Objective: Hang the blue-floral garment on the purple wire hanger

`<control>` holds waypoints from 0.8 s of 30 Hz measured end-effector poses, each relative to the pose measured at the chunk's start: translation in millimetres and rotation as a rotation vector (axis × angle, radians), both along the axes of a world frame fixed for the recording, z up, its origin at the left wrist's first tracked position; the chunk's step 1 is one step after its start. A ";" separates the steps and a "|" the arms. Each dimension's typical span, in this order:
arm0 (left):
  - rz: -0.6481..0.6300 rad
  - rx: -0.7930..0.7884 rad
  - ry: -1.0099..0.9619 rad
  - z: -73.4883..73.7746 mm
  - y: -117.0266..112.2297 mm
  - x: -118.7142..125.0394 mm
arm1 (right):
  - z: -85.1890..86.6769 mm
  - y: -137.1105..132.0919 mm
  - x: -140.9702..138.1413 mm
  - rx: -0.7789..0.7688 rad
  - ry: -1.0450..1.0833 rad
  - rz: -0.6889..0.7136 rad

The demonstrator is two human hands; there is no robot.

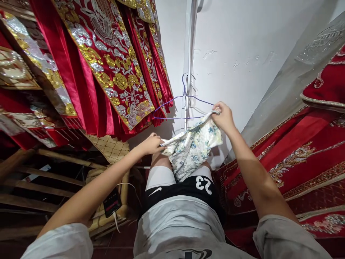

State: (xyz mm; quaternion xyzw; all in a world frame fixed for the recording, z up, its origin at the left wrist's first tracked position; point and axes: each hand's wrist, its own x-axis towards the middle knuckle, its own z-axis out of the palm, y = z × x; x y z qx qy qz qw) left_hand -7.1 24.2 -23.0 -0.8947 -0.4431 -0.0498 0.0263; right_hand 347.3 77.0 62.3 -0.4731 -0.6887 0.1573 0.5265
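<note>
A gold-embroidered red costume (118,73) hangs left of the floral cloth (192,145), with beaded red fabric (280,172) at its right. The cloth spans from left hand (152,143) to right hand (224,117), their fingers pinching opposite ends of its upper edge. Beyond it hangs a purple wire hanger (184,95), one corner hidden behind the right hand.

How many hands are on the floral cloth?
2: the left hand grips the left end of the floral cloth; the right hand grips its right end.
</note>
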 end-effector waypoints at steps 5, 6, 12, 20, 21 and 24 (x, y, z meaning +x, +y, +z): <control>0.181 -0.005 -0.230 11.9 20.1 -27.9 | -41.6 35.0 -42.2 -0.046 -0.213 0.077; 0.193 -0.037 -0.300 13.1 24.0 -33.2 | -47.9 38.6 -45.0 -0.055 -0.218 0.085; 0.222 -0.007 -0.499 16.2 29.2 -44.7 | -49.7 38.3 -19.9 -0.047 -0.185 0.063; 0.166 0.186 -1.145 61.8 61.3 11.9 | -34.9 23.3 -10.7 -0.066 -0.187 0.153; 0.193 0.104 -1.194 67.7 68.5 16.3 | -34.8 20.9 -10.2 -0.062 -0.185 0.165; 0.223 -0.249 -1.305 79.6 81.1 18.4 | -32.3 15.7 -3.8 -0.010 -0.171 0.123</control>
